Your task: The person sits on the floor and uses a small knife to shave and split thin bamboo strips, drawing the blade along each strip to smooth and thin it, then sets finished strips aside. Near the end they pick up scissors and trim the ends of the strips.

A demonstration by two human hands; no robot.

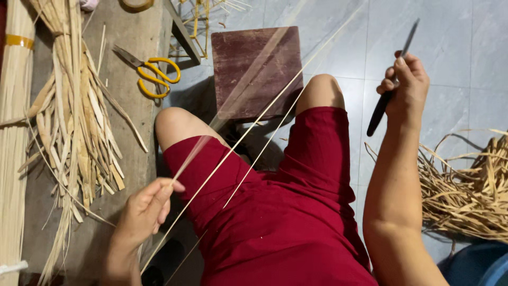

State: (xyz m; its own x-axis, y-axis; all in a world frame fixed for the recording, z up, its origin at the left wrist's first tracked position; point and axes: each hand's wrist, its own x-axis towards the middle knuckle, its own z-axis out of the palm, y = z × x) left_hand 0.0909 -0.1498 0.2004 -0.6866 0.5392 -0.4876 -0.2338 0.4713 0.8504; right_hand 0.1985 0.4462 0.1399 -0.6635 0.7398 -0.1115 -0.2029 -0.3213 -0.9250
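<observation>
Bamboo strip (pixel 248 132), thin and pale, slanting across red-shorted lap, near end pinched in left hand (pixel 145 209) to keep it taut; right hand (pixel 405 85) closed on dark-handled knife (pixel 389 90), blade up, away from strip and knees.

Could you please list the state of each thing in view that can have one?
left hand: fingers pinched on a thin strip
right hand: raised, gripping a knife
scissors: lying untouched, blades shut
bundle of strips: tied, lying flat
wooden block: standing on the floor
</observation>
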